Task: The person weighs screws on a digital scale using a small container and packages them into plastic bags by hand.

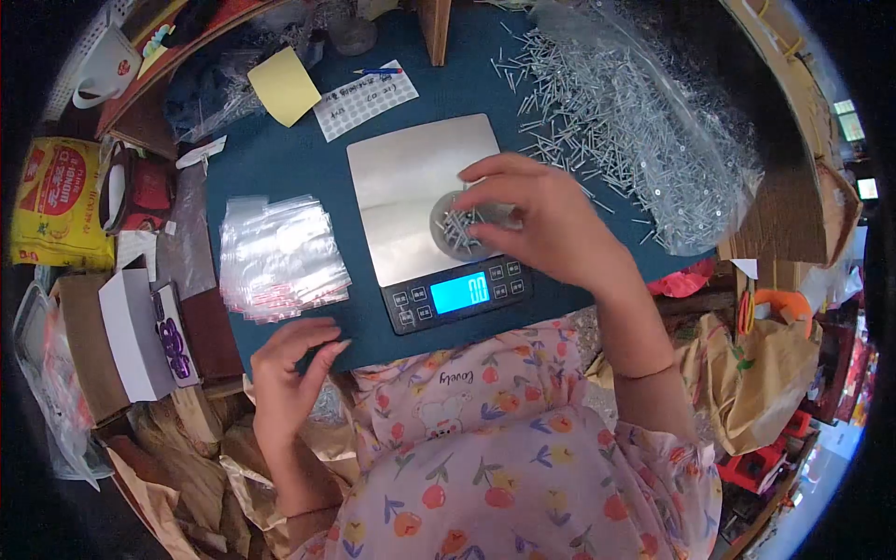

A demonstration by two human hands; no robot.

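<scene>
My right hand (537, 219) grips the rim of a small clear round cup (439, 229) over the right side of a digital scale's metal plate (397, 205). Several short silvery screws or nails (459, 227) lie inside the cup. I cannot tell whether the cup rests on the plate. The scale's blue display (462, 292) reads 0.0. My left hand (289, 373) hovers by the table's front edge with thumb and fingers apart, holding nothing. Just beyond it lies a stack of clear zip bags (280, 257) with red at their lower edge.
A large heap of loose screws or nails (616, 121) spills from a clear plastic bag (705, 187) at the back right. Behind the scale lie a sticker sheet (366, 103), a pen (378, 71) and a yellow note (284, 86). Boxes and a yellow packet (61, 201) stand left.
</scene>
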